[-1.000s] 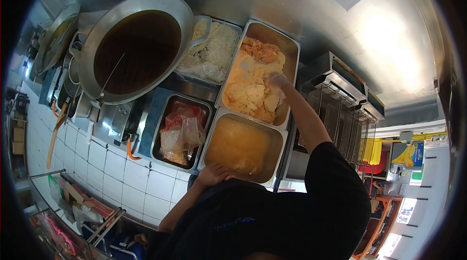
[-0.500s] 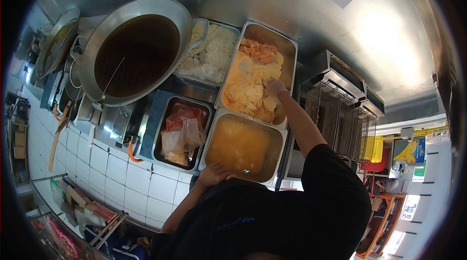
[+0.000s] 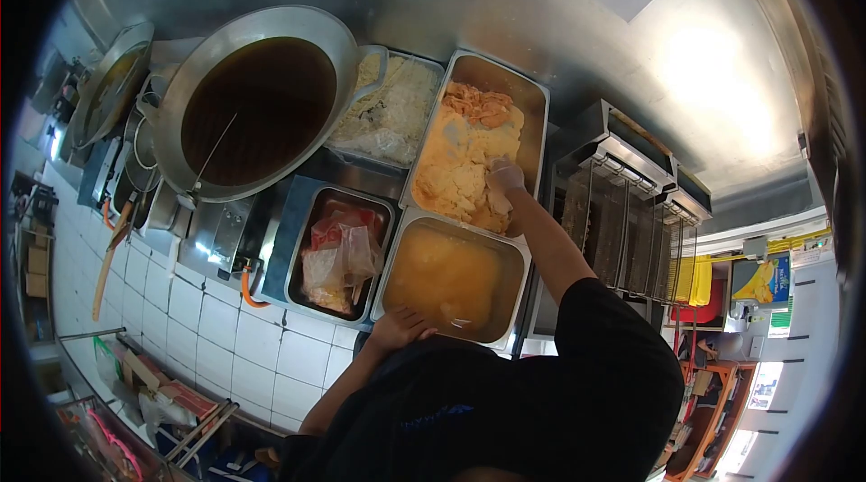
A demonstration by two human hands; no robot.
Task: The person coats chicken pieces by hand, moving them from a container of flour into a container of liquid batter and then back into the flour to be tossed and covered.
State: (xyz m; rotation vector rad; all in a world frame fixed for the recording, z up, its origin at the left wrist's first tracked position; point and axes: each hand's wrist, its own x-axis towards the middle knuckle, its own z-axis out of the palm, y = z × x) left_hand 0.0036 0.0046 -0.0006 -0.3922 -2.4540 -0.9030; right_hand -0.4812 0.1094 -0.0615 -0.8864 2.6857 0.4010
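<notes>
My right hand (image 3: 505,177), in what looks like a thin clear glove, reaches into a deep metal tray (image 3: 534,90) of pale yellow, flour-like coating (image 3: 460,171). Its fingers are down at the coating and too indistinct to read. Orange-brown raw pieces, perhaps battered meat (image 3: 478,105), lie at the far end of that tray. My left hand (image 3: 402,329) rests on the near rim of a second metal tray (image 3: 516,288), its fingers stretched out. Cloudy orange liquid (image 3: 442,275) fills this second tray.
At left stands a large wok (image 3: 257,18) of dark oil with a thin metal rod in it. A tray of plastic bags (image 3: 338,252) sits beside the liquid. Behind is a bin of pale crumbs (image 3: 392,112). Wire fryer baskets (image 3: 613,220) stand at right.
My right hand stays at the coating, with its wrist turned slightly. My left hand remains at the rim. The whole view has shifted a little.
</notes>
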